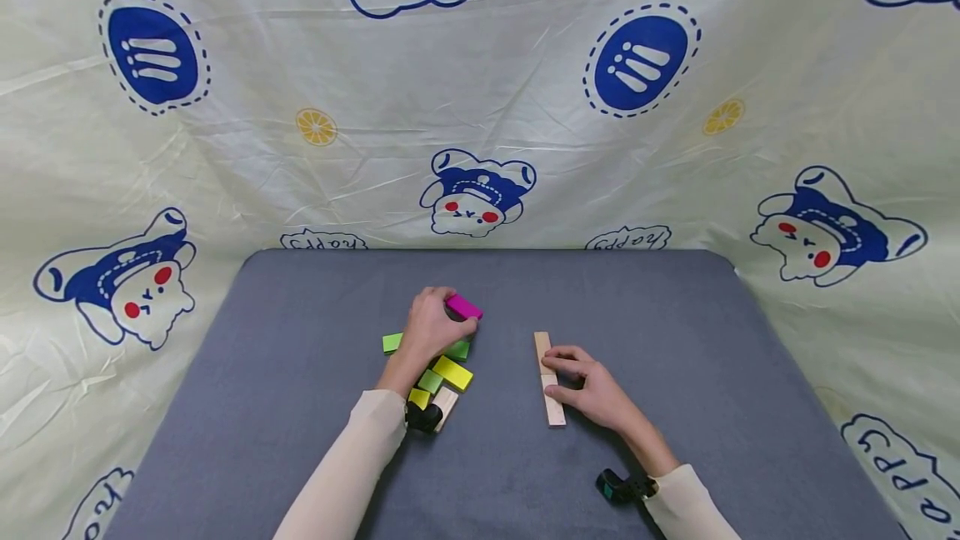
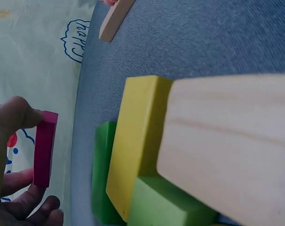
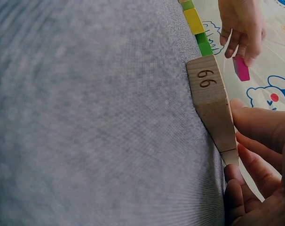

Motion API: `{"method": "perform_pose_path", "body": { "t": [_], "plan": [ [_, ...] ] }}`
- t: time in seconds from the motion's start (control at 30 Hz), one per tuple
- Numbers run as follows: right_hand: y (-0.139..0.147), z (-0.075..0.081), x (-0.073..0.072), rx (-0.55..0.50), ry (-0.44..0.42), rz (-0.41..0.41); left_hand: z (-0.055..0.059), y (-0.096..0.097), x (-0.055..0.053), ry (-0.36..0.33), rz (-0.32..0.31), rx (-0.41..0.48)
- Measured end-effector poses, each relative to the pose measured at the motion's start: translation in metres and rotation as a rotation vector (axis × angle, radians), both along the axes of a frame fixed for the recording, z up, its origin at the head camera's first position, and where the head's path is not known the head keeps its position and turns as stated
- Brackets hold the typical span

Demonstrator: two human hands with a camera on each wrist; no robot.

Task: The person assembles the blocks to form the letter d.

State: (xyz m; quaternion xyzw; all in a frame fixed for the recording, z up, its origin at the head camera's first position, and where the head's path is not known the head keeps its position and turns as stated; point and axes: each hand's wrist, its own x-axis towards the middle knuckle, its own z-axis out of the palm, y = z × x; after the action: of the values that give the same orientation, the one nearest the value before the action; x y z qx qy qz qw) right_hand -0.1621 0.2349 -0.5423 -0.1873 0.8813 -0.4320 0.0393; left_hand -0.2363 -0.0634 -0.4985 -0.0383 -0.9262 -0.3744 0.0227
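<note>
Nearest, beneath the wrist of the left hand [image 1: 431, 322], lies a plain wooden rectangular block [image 1: 447, 408], partly covered by a black wrist-worn camera [image 1: 423, 417]. Beyond it, nearer that hand, sit a small yellow block [image 1: 418, 397], a small light-green block [image 1: 430, 382] and a larger yellow rectangular block [image 1: 453, 373].

The right hand [image 1: 596, 394] is at moderate width, thumb and fingers apart, tips touching two pale wooden rectangular blocks [image 1: 554, 411] laid end to end. The nearer of these bears two engraved digits.

Under the left hand lies a green rectangular block [image 1: 458, 351], partly hidden. The left grip is narrow, pinching a magenta rectangular block [image 1: 464, 307] between thumb and fingers, above the grey cloth-covered table [image 1: 637, 315]. Behind both grips hangs a pale printed cloth [image 1: 525, 107].
</note>
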Motion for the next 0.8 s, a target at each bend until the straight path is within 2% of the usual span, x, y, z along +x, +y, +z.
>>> {"method": "perform_pose_path", "body": {
  "t": [0.33,0.8],
  "plan": [
    [0.0,0.001,0.001,0.0,0.004,0.005,0.004,0.007,-0.001,0.04,-0.048,0.048],
    [-0.001,0.002,0.0,0.001,0.007,0.004,0.006,0.022,-0.003,0.032,-0.115,0.061]
  ]
}}
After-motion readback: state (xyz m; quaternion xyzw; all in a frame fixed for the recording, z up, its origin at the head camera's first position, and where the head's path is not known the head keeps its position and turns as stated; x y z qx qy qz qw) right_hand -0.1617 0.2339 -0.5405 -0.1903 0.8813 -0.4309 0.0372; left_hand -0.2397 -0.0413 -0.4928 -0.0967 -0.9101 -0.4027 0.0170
